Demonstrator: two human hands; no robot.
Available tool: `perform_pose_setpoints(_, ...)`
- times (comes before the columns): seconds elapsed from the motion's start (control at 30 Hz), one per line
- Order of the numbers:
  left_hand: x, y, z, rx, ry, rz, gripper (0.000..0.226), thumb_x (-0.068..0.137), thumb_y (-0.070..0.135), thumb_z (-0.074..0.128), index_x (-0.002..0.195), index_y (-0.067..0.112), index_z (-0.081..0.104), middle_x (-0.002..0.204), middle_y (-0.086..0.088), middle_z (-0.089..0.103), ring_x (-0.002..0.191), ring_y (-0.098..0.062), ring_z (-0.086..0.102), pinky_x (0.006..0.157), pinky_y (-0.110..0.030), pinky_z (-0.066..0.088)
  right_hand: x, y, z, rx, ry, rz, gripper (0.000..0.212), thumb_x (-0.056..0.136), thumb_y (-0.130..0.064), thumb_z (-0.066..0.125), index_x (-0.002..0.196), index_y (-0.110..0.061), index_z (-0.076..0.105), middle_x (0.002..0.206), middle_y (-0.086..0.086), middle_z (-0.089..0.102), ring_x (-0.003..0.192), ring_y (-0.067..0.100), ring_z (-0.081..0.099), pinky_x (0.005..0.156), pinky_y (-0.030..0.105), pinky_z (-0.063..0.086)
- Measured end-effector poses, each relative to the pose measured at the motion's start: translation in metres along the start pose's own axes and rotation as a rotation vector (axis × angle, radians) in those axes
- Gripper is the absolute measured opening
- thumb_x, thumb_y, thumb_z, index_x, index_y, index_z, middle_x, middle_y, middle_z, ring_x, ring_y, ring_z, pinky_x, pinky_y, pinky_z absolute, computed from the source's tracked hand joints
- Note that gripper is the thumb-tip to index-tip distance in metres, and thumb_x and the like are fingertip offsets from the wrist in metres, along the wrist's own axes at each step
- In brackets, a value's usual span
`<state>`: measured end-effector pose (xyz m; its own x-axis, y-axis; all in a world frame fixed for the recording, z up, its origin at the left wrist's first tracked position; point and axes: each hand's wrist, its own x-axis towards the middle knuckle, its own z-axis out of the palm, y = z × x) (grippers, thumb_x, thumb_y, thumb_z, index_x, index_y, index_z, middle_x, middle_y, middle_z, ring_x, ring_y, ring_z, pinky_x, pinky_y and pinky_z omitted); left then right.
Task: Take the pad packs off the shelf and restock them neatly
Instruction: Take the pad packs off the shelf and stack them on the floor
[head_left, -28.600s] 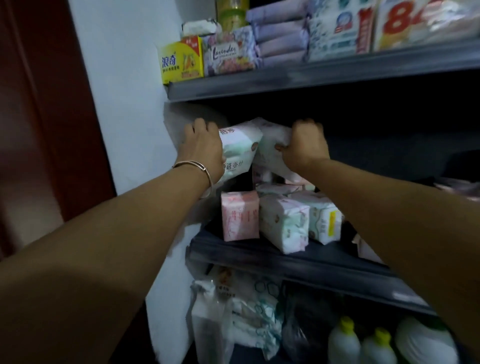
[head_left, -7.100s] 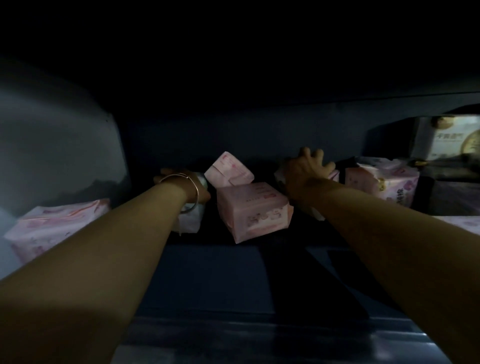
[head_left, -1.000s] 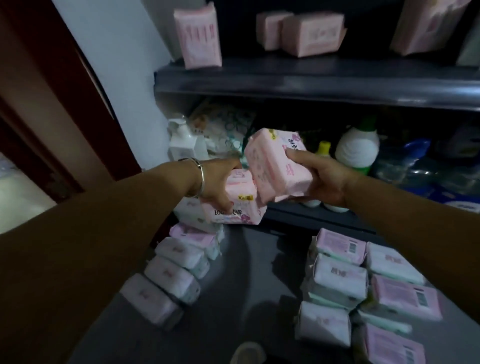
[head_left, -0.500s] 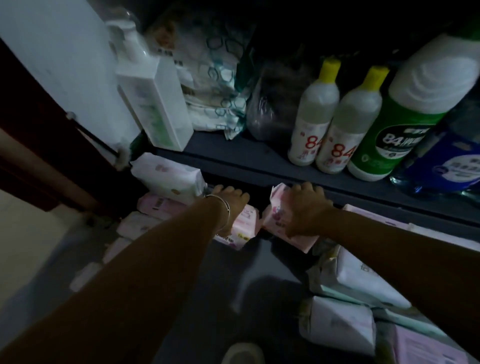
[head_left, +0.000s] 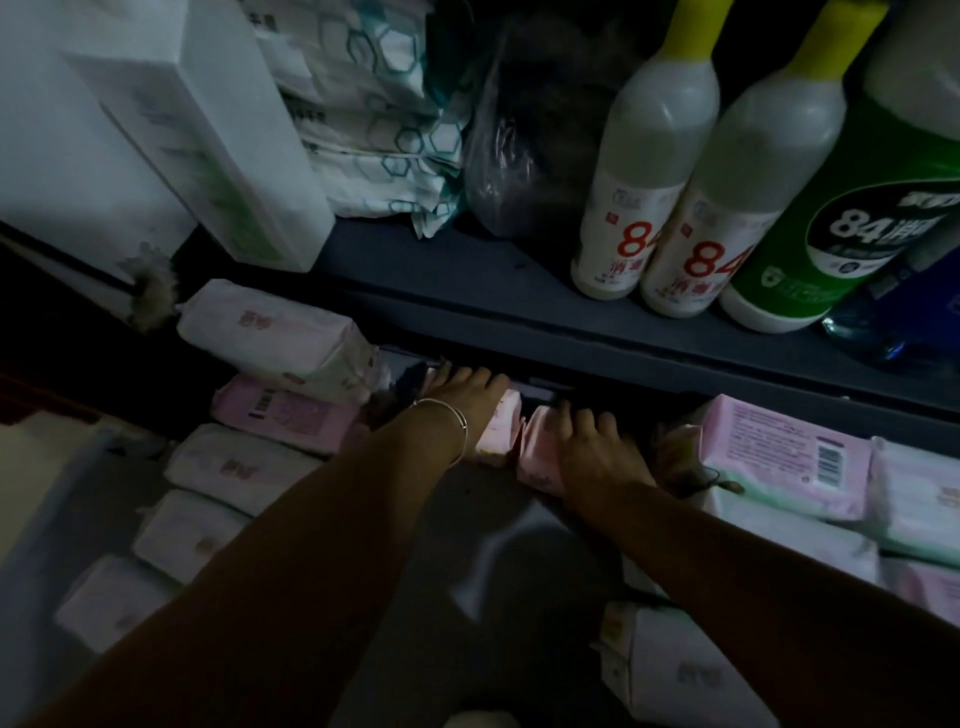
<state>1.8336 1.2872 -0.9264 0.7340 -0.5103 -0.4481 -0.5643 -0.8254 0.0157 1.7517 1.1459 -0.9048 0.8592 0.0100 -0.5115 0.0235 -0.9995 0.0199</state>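
Head view, dark shelf (head_left: 519, 291) far with bleach bottles (head_left: 644, 156), rows of pad packs (head_left: 244, 467) left and right on the floor, left hand (head_left: 462, 395) and right hand (head_left: 592, 447) each resting flat, fingers straight, on a pink pack (head_left: 540, 452) under the shelf edge

Both forearms bare, no sleeves. Thin silver bangle (head_left: 451, 422) on L wrist. R wrist: nothing worn.

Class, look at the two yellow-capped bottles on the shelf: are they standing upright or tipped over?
Upright. Both yellow-capped bottles stand on their bases on the shelf, caps at the top, side by side.
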Motion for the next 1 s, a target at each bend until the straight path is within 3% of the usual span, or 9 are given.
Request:
perform_pose_setpoints(0.1,0.0,-0.002,-0.005,-0.009,-0.036,0.015,0.094,0.07,0.042,0.076,0.143,0.019,0.022,0.143,-0.004,0.034,0.133,-0.025,0.031,0.116,-0.04,0.014,0.0,0.0,-0.002,-0.001,-0.024,-0.011,0.097,0.083,-0.024,0.066,0.149,-0.004,-0.003,0.15,0.018,0.02,0.134,0.035,0.027,0.107,0.044,0.032)
perform_pose_setpoints(0.2,-0.007,-0.004,-0.016,-0.001,-0.068,0.015,0.104,0.069,0.039,0.078,0.148,0.016,0.014,0.15,-0.004,0.026,0.138,-0.024,0.025,0.117,-0.037,0.014,-0.003,0.001,-0.012,-0.042,-0.028,-0.038,0.094,0.083,-0.03,0.067,0.148,-0.004,0.005,0.151,0.018,0.021,0.135,0.035,0.027,0.11,0.045,0.029)
perform_pose_setpoints(0.3,-0.021,-0.004,-0.04,0.005,-0.088,0.025,0.099,0.072,0.029,0.077,0.148,0.015,0.015,0.153,-0.005,0.022,0.141,-0.023,0.023,0.117,-0.033,0.017,-0.016,0.003,-0.033,-0.029,0.013,-0.097,0.071,0.086,-0.028,0.061,0.143,-0.007,0.024,0.143,0.013,0.036,0.128,0.031,0.037,0.105,0.041,0.033)
perform_pose_setpoints(0.4,-0.045,-0.002,-0.076,-0.048,-0.136,0.048,0.088,0.079,0.017,0.072,0.149,0.017,0.018,0.152,-0.005,0.027,0.138,-0.023,0.03,0.115,-0.03,0.023,-0.041,0.007,-0.069,0.026,0.11,-0.16,0.041,0.094,-0.018,0.047,0.133,-0.01,0.039,0.133,0.012,0.05,0.12,0.029,0.049,0.097,0.038,0.04)
perform_pose_setpoints(0.47,-0.065,0.003,-0.108,-0.091,-0.133,0.069,0.08,0.081,0.011,0.067,0.147,0.019,0.023,0.149,-0.006,0.033,0.135,-0.024,0.036,0.111,-0.029,0.028,-0.061,0.012,-0.098,0.06,0.17,-0.184,0.033,0.095,-0.014,0.042,0.128,-0.01,0.044,0.127,0.012,0.056,0.114,0.029,0.055,0.09,0.037,0.045)
perform_pose_setpoints(0.6,-0.109,0.022,-0.189,-0.128,-0.008,0.098,0.058,0.085,0.014,0.063,0.138,0.022,0.04,0.132,-0.006,0.053,0.119,-0.023,0.053,0.095,-0.029,0.043,-0.109,0.032,-0.162,0.064,0.318,-0.205,0.032,0.095,-0.017,0.045,0.126,-0.01,0.046,0.124,0.013,0.058,0.11,0.032,0.058,0.085,0.038,0.048)
perform_pose_setpoints(0.83,-0.181,0.07,-0.319,-0.165,0.345,0.143,0.042,0.087,0.013,0.059,0.128,0.018,0.053,0.115,-0.004,0.064,0.101,-0.018,0.061,0.085,-0.019,0.044,-0.191,0.074,-0.256,0.153,0.603,-0.182,0.035,0.091,-0.015,0.045,0.125,-0.011,0.046,0.113,0.016,0.062,0.102,0.033,0.059,0.068,0.032,0.04)
perform_pose_setpoints(1.0,-0.202,0.097,-0.386,-0.175,0.564,0.165,0.033,0.088,0.016,0.061,0.121,0.015,0.059,0.109,-0.004,0.067,0.099,-0.019,0.062,0.084,-0.02,0.042,-0.234,0.101,-0.306,0.255,0.816,-0.172,0.029,0.09,-0.016,0.047,0.118,-0.011,0.054,0.107,0.015,0.064,0.098,0.035,0.059,0.073,0.035,0.046)
